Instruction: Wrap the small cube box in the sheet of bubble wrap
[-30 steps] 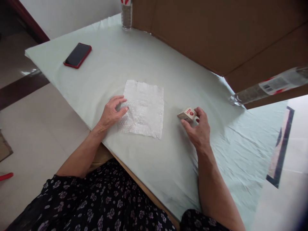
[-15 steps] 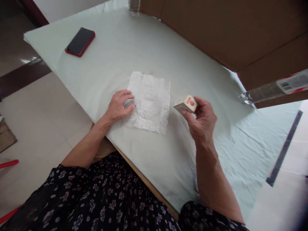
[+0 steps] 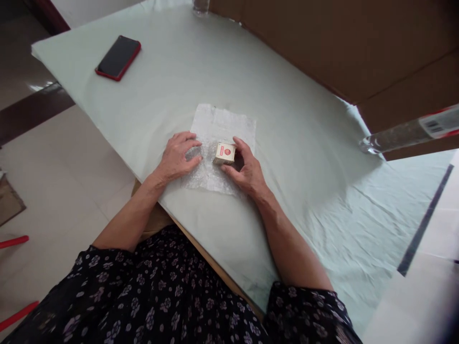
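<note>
A sheet of bubble wrap (image 3: 211, 179) lies flat on the pale green cloth. On its middle is a small cream box (image 3: 224, 153) with red print on top. My right hand (image 3: 247, 167) has its thumb and fingers around the right side of the box. At the sheet's left edge rests my left hand (image 3: 180, 156), fingers apart, holding nothing.
A phone in a red case (image 3: 118, 58) lies at the table's far left. A large brown cardboard piece (image 3: 304, 43) stands at the back right, with a clear plastic bottle (image 3: 398, 136) beside it. Another clear object (image 3: 201, 6) is at the back edge.
My right hand has moved left and brought the small box from beside the bubble wrap onto its middle. The left hand has stayed at the sheet's left edge.
</note>
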Demonstrator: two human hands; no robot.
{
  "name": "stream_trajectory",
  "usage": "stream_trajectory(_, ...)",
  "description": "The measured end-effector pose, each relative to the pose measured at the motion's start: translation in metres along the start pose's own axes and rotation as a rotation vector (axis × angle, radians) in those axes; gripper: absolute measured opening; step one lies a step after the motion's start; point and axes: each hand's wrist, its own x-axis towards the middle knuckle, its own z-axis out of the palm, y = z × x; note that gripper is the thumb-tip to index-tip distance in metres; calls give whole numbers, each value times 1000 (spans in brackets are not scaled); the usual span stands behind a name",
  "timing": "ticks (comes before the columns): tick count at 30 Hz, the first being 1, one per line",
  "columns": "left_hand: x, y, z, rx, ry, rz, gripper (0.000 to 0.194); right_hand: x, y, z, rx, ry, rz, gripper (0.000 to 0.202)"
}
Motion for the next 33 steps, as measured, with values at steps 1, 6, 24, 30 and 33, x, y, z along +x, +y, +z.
stream_trajectory(1, 0, 0, 0, 1, -2, -6, 32, -1, 0, 0, 10, 1, 2, 75)
stream_trajectory(6, 0, 3, -1, 19, -10, -17, 32, 0, -6, 2, 26, 32, 26, 55)
stream_trajectory(24, -1, 4, 2, 25, 1, -31, 30, -1, -5, 4, -18, 19, 29, 57)
stream_trajectory(30, -5, 9, -7, -37, 8, -53, 31, -2, -6, 3, -40, 19, 14, 58)
stream_trajectory(33, -18, 22, -26, -55, 10, -3, 33, -2, -5, 2, 12, 6, -14, 67)
